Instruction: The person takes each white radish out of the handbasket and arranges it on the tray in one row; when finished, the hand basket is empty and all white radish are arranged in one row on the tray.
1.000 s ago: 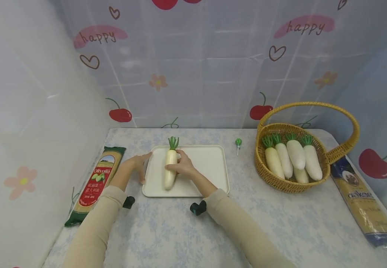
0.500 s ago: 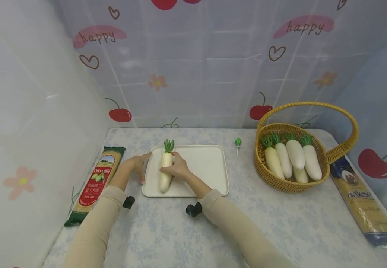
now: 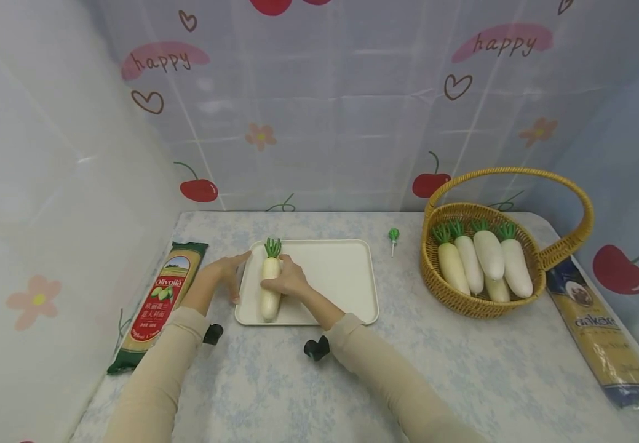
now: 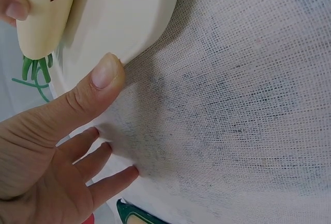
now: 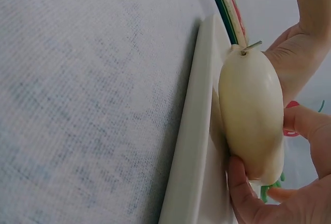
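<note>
A white radish (image 3: 270,304) with green leaf stubs lies lengthwise over the left part of the cream tray (image 3: 344,283), leaves toward the back. My right hand (image 3: 290,277) grips it from the right side. In the right wrist view the radish (image 5: 253,105) is between thumb and fingers, low over the tray; whether its full weight rests there I cannot tell. At the tray's left edge is my left hand (image 3: 225,275), fingers spread and relaxed, holding nothing. The left wrist view shows its thumb (image 4: 106,74) at the tray's rim (image 4: 147,43).
A wicker basket (image 3: 452,303) with several white radishes stands at the right. Beyond it lies a blue and gold packet (image 3: 601,332). A green lollipop (image 3: 393,235) sits between tray and basket. Left of my left hand lies a red and green pasta packet (image 3: 158,301).
My right hand has moved left and slightly toward me with the radish, bringing it nearer the tray's left edge. The left hand stays where it was.
</note>
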`<state>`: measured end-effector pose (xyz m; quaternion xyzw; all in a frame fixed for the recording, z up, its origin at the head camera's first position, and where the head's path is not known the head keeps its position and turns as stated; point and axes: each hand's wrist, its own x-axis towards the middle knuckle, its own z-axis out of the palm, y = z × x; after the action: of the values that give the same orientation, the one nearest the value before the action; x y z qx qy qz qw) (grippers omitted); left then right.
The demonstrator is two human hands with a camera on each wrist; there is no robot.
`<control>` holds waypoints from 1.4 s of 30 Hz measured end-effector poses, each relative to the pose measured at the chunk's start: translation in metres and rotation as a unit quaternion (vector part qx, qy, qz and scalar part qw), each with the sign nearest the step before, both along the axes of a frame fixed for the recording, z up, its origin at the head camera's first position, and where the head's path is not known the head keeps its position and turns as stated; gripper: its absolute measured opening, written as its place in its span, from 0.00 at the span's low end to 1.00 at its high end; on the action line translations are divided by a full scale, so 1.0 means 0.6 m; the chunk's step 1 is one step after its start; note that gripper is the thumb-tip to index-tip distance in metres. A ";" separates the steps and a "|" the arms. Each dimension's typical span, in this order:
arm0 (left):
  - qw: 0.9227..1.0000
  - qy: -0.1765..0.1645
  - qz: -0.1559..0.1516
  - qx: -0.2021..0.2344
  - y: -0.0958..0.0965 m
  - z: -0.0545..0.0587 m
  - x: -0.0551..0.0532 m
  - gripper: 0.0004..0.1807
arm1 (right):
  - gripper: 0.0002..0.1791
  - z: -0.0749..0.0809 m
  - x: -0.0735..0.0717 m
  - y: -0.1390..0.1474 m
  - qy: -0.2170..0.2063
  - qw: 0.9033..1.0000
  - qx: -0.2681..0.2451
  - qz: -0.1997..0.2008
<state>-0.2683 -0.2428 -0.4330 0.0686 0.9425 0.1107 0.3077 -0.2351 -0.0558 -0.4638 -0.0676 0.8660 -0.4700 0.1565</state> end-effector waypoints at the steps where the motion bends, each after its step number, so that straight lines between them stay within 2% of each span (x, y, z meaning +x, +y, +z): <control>1: 1.000 0.001 -0.001 0.001 0.000 0.000 0.000 0.68 | 0.47 0.000 0.000 0.000 0.001 1.000 0.006 -0.001; 5: 1.000 0.003 -0.005 0.008 -0.001 0.003 0.001 0.68 | 0.46 0.003 0.004 0.001 0.002 1.000 0.016 -0.002; 13: 1.000 -0.005 0.003 0.014 -0.001 0.003 -0.001 0.70 | 0.48 0.003 0.015 0.003 0.004 1.000 -0.001 -0.008; 19: 1.000 -0.011 0.000 0.002 0.000 0.007 -0.002 0.74 | 0.48 0.005 0.018 0.002 0.014 1.000 -0.002 -0.001; 23: 1.000 -0.008 0.010 0.003 0.002 0.004 -0.004 0.71 | 0.49 0.004 0.019 0.001 0.017 1.000 0.002 0.001; 29: 1.000 -0.003 0.002 -0.001 0.003 0.003 -0.001 0.69 | 0.49 -0.001 0.022 0.004 0.017 1.000 -0.001 -0.002; 42: 1.000 -0.004 0.008 -0.004 0.003 -0.001 0.000 0.68 | 0.46 0.012 0.034 0.066 0.014 0.999 -0.045 0.019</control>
<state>-0.2683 -0.2408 -0.4336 0.0591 0.9423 0.1095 0.3108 -0.2148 -0.0160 -0.4564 -0.0977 0.8445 -0.5045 0.1507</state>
